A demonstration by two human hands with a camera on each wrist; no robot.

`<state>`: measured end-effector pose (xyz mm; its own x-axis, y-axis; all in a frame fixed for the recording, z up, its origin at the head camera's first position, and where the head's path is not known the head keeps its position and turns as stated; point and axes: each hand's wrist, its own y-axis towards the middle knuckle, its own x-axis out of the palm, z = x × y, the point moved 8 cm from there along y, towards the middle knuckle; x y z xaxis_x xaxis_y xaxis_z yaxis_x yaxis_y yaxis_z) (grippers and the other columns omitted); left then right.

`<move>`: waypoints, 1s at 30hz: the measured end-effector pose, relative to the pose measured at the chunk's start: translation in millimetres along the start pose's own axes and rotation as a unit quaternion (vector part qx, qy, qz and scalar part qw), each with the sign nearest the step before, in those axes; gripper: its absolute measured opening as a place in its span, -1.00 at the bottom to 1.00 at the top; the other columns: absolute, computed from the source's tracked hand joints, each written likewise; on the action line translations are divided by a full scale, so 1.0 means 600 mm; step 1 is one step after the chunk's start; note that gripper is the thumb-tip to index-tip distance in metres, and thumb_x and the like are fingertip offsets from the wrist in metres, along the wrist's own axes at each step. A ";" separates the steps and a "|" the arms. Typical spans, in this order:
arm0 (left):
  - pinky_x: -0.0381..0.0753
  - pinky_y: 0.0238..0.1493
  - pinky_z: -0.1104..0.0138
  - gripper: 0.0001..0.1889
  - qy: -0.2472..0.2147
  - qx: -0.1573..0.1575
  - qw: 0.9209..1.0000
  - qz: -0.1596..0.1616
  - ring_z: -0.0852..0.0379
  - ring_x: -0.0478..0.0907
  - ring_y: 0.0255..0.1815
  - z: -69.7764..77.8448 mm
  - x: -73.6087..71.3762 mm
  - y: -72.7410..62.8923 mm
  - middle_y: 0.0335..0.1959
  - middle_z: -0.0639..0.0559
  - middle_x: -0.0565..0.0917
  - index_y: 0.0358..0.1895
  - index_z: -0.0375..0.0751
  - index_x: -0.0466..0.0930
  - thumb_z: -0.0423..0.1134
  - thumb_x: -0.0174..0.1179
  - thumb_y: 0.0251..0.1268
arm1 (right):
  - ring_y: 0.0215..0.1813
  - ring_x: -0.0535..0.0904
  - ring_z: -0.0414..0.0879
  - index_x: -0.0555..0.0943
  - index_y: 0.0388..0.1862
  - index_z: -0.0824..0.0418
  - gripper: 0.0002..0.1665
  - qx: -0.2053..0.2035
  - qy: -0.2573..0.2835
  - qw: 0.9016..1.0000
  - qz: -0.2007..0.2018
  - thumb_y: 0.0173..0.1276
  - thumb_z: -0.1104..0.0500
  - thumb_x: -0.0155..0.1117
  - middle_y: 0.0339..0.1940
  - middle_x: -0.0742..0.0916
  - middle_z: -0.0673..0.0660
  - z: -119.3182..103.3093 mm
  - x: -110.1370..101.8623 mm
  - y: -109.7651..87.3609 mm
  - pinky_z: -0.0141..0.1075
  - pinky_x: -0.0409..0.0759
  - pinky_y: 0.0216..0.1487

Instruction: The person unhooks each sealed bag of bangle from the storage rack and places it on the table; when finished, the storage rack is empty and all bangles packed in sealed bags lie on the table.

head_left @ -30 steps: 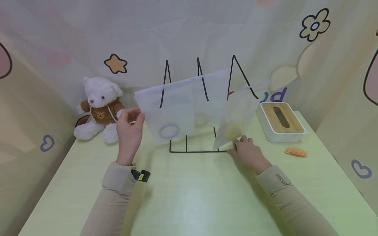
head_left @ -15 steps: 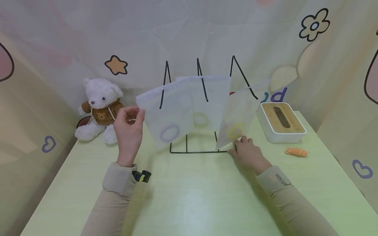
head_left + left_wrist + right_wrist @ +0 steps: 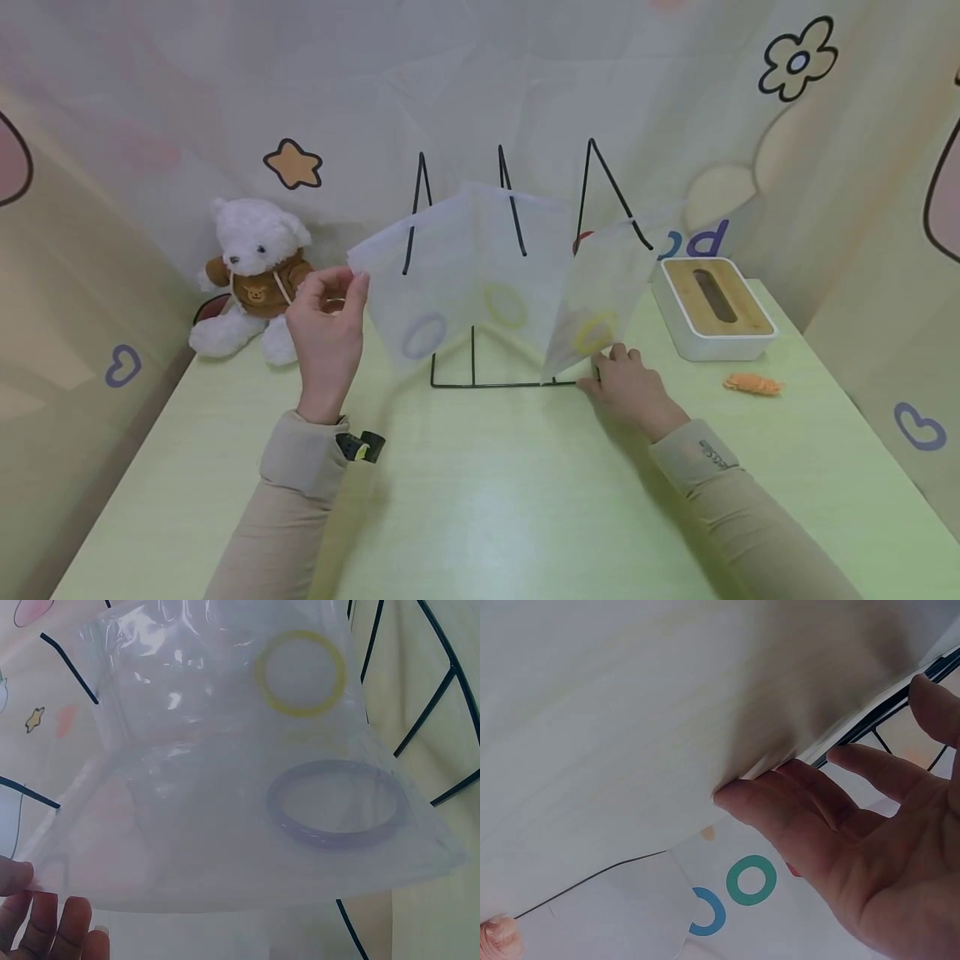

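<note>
My left hand (image 3: 327,342) pinches the upper left corner of a translucent plastic bag (image 3: 408,287) with a purple ring (image 3: 334,840) inside. This bag hangs on the left arm of a black wire rack (image 3: 495,386). On the middle arm hangs a similar bag (image 3: 536,267) with a yellow ring (image 3: 505,306). A third bag (image 3: 592,283), also with a yellow ring (image 3: 596,332), hangs on the right arm. My right hand (image 3: 630,392) grips the rack's base at its front right corner, thumb and index finger against the wire; its other fingers rest on the table.
A white plush bear (image 3: 255,275) in a brown top sits at the back left of the table (image 3: 480,492). At the right stand a white box with a wooden slotted lid (image 3: 712,308) and a small orange twisted item (image 3: 753,384). A patterned curtain (image 3: 375,75) hangs behind.
The middle bag has swung about, its left end now higher and its right end lower. Both hands have stayed nearly in place, holding the same corner and rack base.
</note>
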<state>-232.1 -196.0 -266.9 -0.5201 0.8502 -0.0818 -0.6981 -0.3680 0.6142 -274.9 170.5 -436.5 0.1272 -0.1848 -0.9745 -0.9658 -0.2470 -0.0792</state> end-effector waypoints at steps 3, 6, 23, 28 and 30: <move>0.45 -0.24 0.41 -0.82 0.003 0.001 1.000 0.001 0.25 0.45 -0.29 0.001 0.001 0.000 -0.32 -0.28 0.59 -0.20 -0.52 0.61 -0.39 0.26 0.29 | 0.01 0.37 0.30 0.42 0.28 0.41 -0.32 -0.001 -0.003 1.000 0.002 0.49 -0.12 0.05 0.04 0.44 0.43 0.000 -0.001 0.002 0.15 0.56 -0.30; 0.44 -0.24 0.40 -0.82 0.000 0.001 1.000 -0.002 0.23 0.45 -0.29 0.002 0.001 0.000 -0.32 -0.28 0.60 -0.20 -0.51 0.61 -0.38 0.26 0.30 | 0.02 0.37 0.31 0.42 0.28 0.41 -0.32 -0.001 -0.003 1.000 0.002 0.49 -0.12 0.05 0.05 0.44 0.44 -0.001 -0.002 0.003 0.17 0.56 -0.29; 0.49 -0.21 0.39 -0.81 -0.008 0.029 0.999 -0.021 0.21 0.50 -0.31 0.010 0.000 -0.004 -0.37 -0.14 0.61 -0.21 -0.42 0.67 -0.30 0.23 0.34 | 0.08 0.34 0.32 0.33 0.38 0.41 -0.27 0.011 -0.001 1.000 -0.015 0.49 -0.13 0.04 0.13 0.41 0.45 0.003 0.004 0.004 0.18 0.55 -0.25; 0.51 -0.21 0.39 -0.81 -0.016 0.031 0.999 -0.016 0.22 0.53 -0.34 0.012 -0.003 -0.004 -0.38 -0.17 0.66 -0.22 -0.42 0.68 -0.30 0.25 0.33 | 0.08 0.34 0.32 0.33 0.38 0.41 -0.26 0.011 -0.004 1.000 -0.015 0.50 -0.13 0.03 0.13 0.41 0.45 0.005 0.006 0.004 0.17 0.55 -0.25; 0.50 -0.22 0.39 -0.81 -0.017 0.029 0.999 -0.014 0.23 0.54 -0.34 0.012 -0.004 -0.004 -0.38 -0.17 0.67 -0.22 -0.41 0.69 -0.29 0.25 0.32 | 0.08 0.34 0.33 0.34 0.37 0.41 -0.27 0.008 -0.005 1.000 -0.011 0.49 -0.13 0.04 0.12 0.41 0.46 0.004 0.005 0.004 0.17 0.55 -0.26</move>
<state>-225.4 -194.5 -262.3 -0.4833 0.8723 -0.0744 -0.6825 -0.3222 0.6560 -277.3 171.6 -440.2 0.1472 -0.1705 -0.9743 -0.9663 -0.2350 -0.1049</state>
